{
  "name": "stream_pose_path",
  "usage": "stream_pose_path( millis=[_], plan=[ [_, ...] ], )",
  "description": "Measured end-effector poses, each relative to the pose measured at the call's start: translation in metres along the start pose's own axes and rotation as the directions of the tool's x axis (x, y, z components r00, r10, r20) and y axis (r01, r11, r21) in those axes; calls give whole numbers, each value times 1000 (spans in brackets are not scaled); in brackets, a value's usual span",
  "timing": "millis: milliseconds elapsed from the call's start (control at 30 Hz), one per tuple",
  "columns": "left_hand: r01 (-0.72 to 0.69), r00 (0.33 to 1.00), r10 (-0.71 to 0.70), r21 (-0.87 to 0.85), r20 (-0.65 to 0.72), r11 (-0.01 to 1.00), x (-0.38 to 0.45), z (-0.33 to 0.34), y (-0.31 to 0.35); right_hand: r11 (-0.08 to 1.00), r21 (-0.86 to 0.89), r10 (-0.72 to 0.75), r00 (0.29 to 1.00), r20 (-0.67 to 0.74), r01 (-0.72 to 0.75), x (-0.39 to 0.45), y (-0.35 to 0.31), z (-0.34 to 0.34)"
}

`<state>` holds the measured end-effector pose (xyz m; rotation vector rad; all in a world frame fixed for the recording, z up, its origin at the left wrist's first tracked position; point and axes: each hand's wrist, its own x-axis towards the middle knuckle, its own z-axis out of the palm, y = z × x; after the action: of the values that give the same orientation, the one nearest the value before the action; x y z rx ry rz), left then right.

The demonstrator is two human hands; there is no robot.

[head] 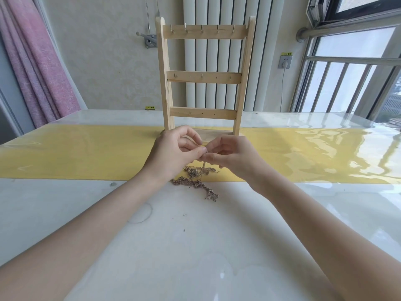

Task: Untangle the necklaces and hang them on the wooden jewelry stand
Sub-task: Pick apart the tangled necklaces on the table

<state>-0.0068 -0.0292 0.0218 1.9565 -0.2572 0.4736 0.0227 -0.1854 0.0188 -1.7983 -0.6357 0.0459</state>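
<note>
A wooden jewelry stand [205,77] stands upright at the far middle of the table, with three crossbars carrying small metal hooks, all bare. A tangled heap of gold chain necklaces [196,180] lies on the table just in front of my hands. My left hand [175,152] and my right hand [232,155] meet above the heap, fingertips together, both pinching a strand of the chain that hangs down from them to the tangle. The pinched part is mostly hidden by my fingers.
The white glossy table [195,235] carries a yellow runner [86,155] across its width, under the stand. A white radiator [219,53] and wall lie behind. A pink curtain [36,61] hangs left, and windows [347,79] are at the right.
</note>
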Motion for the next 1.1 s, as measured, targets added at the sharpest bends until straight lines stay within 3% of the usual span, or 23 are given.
stream_pose_path(
  millis=[133,200,433,567,800,967,1100],
  plan=[
    [-51,999,52,88,-6,995,-3,1,0,960,-243,-156,987,-46,140,3,3,1],
    [-41,999,41,89,8,995,-3,1,-1,947,-285,-169,985,-42,151,3,2,-2],
    [50,995,-43,-77,95,996,0,-1,3,987,126,97,994,47,-102,0,3,-11],
    [85,992,-68,-155,111,984,-1,-1,8,943,291,131,983,130,-164,0,1,-13],
    [43,993,-33,-82,114,996,0,0,6,920,341,155,978,137,-194,0,1,-12],
    [-55,998,52,74,37,996,0,-1,2,923,321,189,976,105,-213,0,-1,-9],
    [-24,1000,23,80,20,996,1,1,2,943,266,190,980,63,-200,-1,-1,-6]
  ],
)
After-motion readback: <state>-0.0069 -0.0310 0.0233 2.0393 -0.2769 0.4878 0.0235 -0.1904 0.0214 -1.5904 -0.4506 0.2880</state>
